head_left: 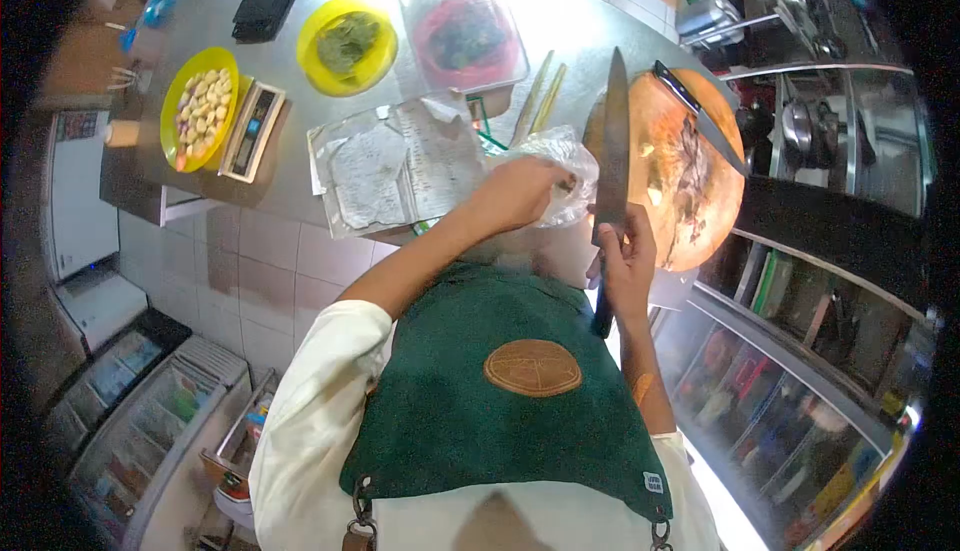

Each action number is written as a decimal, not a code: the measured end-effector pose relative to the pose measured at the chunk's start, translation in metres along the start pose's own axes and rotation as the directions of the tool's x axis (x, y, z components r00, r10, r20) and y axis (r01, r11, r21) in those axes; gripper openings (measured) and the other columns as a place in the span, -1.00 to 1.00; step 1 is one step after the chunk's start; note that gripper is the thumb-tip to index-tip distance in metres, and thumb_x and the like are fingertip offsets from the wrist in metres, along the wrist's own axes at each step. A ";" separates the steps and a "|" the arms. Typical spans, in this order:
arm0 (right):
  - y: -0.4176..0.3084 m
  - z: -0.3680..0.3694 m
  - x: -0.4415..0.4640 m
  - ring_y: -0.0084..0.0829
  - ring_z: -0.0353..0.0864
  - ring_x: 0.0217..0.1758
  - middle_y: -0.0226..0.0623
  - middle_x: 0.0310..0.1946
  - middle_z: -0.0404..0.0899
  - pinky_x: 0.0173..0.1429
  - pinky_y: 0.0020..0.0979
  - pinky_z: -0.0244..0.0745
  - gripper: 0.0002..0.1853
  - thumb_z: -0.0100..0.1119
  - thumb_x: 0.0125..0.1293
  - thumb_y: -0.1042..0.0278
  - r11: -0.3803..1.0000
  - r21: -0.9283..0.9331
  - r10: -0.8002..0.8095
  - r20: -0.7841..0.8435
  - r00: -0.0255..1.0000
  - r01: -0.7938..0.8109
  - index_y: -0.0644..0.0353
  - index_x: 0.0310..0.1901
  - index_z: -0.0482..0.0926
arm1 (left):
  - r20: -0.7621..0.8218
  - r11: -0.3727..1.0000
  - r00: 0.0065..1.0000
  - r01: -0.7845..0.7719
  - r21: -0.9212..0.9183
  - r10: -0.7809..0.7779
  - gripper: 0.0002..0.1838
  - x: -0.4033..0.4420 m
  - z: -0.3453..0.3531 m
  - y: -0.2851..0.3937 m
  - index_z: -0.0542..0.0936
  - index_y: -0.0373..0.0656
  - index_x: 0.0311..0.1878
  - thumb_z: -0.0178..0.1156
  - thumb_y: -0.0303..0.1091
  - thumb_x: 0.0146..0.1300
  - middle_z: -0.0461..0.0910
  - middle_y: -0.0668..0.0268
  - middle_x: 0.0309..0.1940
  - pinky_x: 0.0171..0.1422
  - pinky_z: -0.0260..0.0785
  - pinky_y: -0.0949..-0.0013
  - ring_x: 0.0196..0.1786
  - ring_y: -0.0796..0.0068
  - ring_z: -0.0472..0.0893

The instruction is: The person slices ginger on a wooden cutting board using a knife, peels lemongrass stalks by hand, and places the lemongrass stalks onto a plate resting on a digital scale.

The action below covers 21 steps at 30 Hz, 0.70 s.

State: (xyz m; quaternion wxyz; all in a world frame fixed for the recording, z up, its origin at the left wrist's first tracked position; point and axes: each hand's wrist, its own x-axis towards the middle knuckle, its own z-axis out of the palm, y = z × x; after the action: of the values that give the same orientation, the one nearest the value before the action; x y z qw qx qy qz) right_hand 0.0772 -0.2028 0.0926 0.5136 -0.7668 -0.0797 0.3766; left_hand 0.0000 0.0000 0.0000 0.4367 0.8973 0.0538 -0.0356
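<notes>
R hand on long knife, L hand at crumpled clear plastic

Head view: R hand, centre-right of frame, had fingers curled round the handle; blade pointed to top of frame, overlapping L rim of round chopping board. L hand, mid-frame, had fingertips bunched against crumpled clear plastic; couldn't tell if they pinched it. Smaller knife lay on the board, upper rt. Good handling prob. meant blade angled away from L fingers, firm R grip & plastic well off the edge.
</notes>
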 end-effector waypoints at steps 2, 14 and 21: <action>0.010 0.010 0.000 -0.58 0.66 -0.26 -0.25 0.01 0.58 -0.16 -0.61 0.63 -0.70 0.14 0.55 0.49 0.996 0.056 -0.067 0.039 0.997 0.065 0.23 0.25 0.42 | -0.322 0.985 0.941 -0.144 -0.098 0.106 -0.55 0.007 0.008 -0.011 0.63 -0.15 0.19 0.13 -0.57 0.21 0.69 -0.05 -0.02 0.27 0.51 0.01 0.12 -0.13 0.65; 0.034 -0.005 0.049 -0.62 0.48 -0.64 -0.27 -0.15 0.56 -0.61 -0.56 0.40 -0.75 0.04 0.58 0.51 0.981 0.146 -0.126 -0.026 0.992 0.128 0.21 0.20 0.33 | -0.286 0.988 0.945 -0.149 0.052 0.157 -0.81 0.072 0.017 -0.014 0.57 -0.20 -0.14 0.21 -0.53 0.15 0.68 0.10 -0.13 0.17 0.48 -0.02 0.09 -0.02 0.63; 0.040 -0.007 0.049 -0.61 0.47 -0.66 -0.27 -0.15 0.58 -0.64 -0.54 0.39 -0.72 0.05 0.58 0.47 0.977 0.158 -0.139 -0.030 0.990 0.142 0.16 0.24 0.34 | -0.253 0.920 0.954 -0.050 0.389 0.159 -0.67 0.081 0.042 -0.033 0.66 0.01 0.08 0.31 -0.33 0.22 0.60 0.23 0.05 0.27 0.46 -0.01 0.20 0.10 0.59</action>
State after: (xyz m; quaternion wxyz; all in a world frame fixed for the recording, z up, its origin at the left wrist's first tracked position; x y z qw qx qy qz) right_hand 0.1053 -0.2013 0.0358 0.5996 -0.7191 -0.0985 0.3373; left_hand 0.0750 -0.0080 -0.0606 0.2447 0.9621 0.0586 0.1054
